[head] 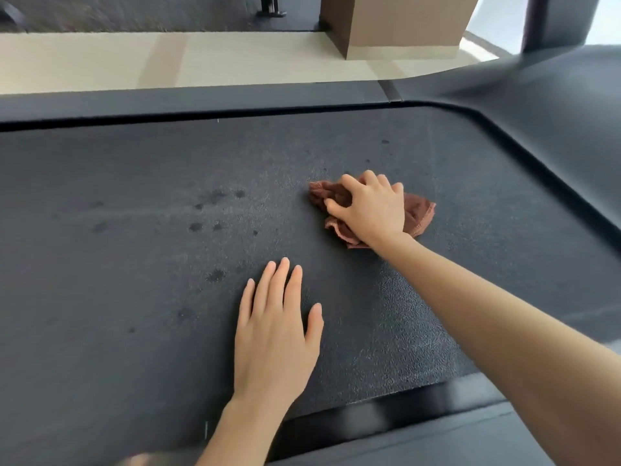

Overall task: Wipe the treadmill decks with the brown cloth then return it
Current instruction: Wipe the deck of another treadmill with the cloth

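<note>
The dark textured treadmill deck (134,264) fills most of the view, with several small dark spots left of centre. A crumpled brown cloth (420,213) lies on the deck to the right of centre. My right hand (373,210) is on top of the cloth, its fingers curled round the bunched fabric and pressing it to the belt. My left hand (275,334) lies flat on the deck nearer to me, fingers straight and together, holding nothing.
A smooth dark side rail (201,99) runs along the far edge of the deck, and another rail (420,442) along the near edge. The motor cover (554,105) rises at the right. Beyond lie a pale floor (168,62) and a brown column (403,25).
</note>
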`<act>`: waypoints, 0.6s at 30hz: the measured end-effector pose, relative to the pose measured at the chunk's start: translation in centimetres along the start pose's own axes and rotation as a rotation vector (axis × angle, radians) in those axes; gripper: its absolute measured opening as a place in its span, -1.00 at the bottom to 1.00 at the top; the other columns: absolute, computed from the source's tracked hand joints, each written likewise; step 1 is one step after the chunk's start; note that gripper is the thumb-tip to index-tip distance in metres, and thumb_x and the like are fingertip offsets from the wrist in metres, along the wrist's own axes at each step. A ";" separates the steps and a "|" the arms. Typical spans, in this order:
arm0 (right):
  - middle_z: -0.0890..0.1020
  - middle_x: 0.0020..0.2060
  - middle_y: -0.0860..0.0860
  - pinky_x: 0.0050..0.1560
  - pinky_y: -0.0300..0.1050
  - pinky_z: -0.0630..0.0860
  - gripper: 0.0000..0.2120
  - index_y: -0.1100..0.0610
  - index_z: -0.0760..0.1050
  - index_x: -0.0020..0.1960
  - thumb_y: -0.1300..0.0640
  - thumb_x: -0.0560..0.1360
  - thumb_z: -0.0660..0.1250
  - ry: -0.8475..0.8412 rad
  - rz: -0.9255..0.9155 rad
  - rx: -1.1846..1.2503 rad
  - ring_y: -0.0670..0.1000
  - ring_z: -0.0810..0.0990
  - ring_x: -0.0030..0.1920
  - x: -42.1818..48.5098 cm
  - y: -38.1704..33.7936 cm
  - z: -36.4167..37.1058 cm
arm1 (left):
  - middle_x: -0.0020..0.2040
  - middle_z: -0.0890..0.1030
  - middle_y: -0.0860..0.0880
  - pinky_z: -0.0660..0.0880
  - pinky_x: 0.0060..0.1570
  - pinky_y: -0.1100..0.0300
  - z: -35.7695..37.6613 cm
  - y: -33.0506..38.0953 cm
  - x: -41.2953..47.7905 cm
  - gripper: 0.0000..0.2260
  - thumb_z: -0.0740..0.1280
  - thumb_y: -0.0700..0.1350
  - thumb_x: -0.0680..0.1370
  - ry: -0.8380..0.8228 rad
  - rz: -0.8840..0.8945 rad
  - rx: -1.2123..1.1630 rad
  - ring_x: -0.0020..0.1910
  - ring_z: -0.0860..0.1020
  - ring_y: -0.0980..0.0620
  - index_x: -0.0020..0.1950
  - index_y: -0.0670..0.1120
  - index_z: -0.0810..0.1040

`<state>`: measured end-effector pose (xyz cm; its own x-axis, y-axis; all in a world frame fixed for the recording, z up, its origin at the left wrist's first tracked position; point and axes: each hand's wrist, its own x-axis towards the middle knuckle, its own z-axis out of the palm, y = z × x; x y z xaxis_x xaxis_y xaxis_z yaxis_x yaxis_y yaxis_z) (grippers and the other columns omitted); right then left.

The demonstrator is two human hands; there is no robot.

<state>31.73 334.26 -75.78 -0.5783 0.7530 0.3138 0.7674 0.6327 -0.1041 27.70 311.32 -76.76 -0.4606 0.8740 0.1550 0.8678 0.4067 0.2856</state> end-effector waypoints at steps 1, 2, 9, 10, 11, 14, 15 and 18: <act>0.53 0.05 0.10 0.09 0.08 0.27 -0.61 -0.01 0.47 0.15 -0.24 0.48 0.19 -0.006 0.002 0.002 0.19 0.45 0.10 -0.6 -0.1 -0.3 | 0.50 0.24 -0.05 0.04 0.47 0.02 0.0 -0.1 0.1 -0.51 0.08 0.09 0.59 -0.015 0.003 0.003 0.49 0.14 0.00 0.47 -0.09 0.25; 0.53 0.03 0.10 0.08 0.08 0.28 -0.61 -0.01 0.47 0.14 -0.24 0.48 0.19 -0.018 -0.004 0.004 0.18 0.45 0.09 -1.3 -0.1 -0.7 | 0.51 0.20 -0.04 0.00 0.48 0.03 0.1 -0.2 0.1 -0.49 0.06 0.10 0.58 -0.023 0.006 0.008 0.50 0.10 0.01 0.49 -0.08 0.22; 0.51 -0.10 0.05 -0.05 0.01 0.25 -0.63 0.00 0.50 0.08 -0.24 0.46 0.23 -0.061 -0.085 0.036 0.13 0.46 -0.02 -9.3 0.6 -4.2 | 0.55 0.07 -0.01 -0.14 0.48 0.04 -0.7 -0.5 -1.2 -0.50 -0.01 0.09 0.62 -0.078 0.059 0.095 0.52 -0.03 0.01 0.52 -0.05 0.08; 0.50 -0.11 0.04 -0.05 0.00 0.25 -0.64 -0.01 0.51 0.07 -0.24 0.45 0.24 -0.075 -0.089 0.039 0.12 0.46 -0.03 -10.6 0.6 -4.7 | 0.54 0.11 -0.01 -0.12 0.48 0.01 -1.1 -0.6 -1.8 -0.51 0.01 0.08 0.61 -0.087 0.094 0.124 0.52 0.01 0.00 0.52 -0.06 0.11; 0.49 -0.13 0.03 -0.05 0.00 0.25 -0.65 -0.02 0.52 0.07 -0.24 0.44 0.26 -0.090 -0.092 0.040 0.11 0.46 -0.04 -11.9 0.7 -5.3 | 0.51 0.19 -0.03 -0.08 0.47 -0.02 -1.5 -0.7 -2.4 -0.52 0.06 0.07 0.61 -0.089 0.132 0.137 0.51 0.08 -0.02 0.50 -0.07 0.19; 0.46 -0.19 0.02 -0.08 0.00 0.27 -0.66 -0.02 0.55 0.03 -0.22 0.41 0.31 -0.122 -0.107 0.054 0.11 0.47 -0.08 -15.1 0.6 -6.6 | 0.38 0.43 -0.06 0.13 0.41 -0.13 -3.2 -2.1 -3.9 -0.57 0.27 0.02 0.54 -0.084 0.216 0.144 0.43 0.30 -0.08 0.37 -0.11 0.43; 0.46 -0.20 0.01 -0.10 0.00 0.29 -0.67 -0.01 0.56 0.01 -0.23 0.41 0.31 -0.123 -0.113 0.058 0.11 0.48 -0.09 -16.0 0.3 -7.0 | 0.36 0.46 -0.05 0.16 0.39 -0.13 -3.7 -2.9 -4.4 -0.59 0.28 0.02 0.54 -0.088 0.239 0.156 0.42 0.32 -0.08 0.35 -0.10 0.45; 0.47 -0.23 -0.02 -0.15 -0.01 0.34 -0.64 -0.04 0.57 -0.06 -0.26 0.38 0.21 -0.090 -0.144 0.077 0.09 0.49 -0.16 -18.5 -1.3 -7.6 | 0.37 0.45 -0.01 0.21 0.38 -0.12 -5.1 -5.9 -6.1 -0.55 0.08 0.08 0.55 -0.129 0.259 0.192 0.41 0.32 -0.06 0.36 -0.06 0.46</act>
<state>43.53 318.15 -74.29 -0.7061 0.6643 0.2453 0.6531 0.7448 -0.1371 24.40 302.22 -74.58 -0.2034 0.9763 0.0746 0.9778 0.1985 0.0676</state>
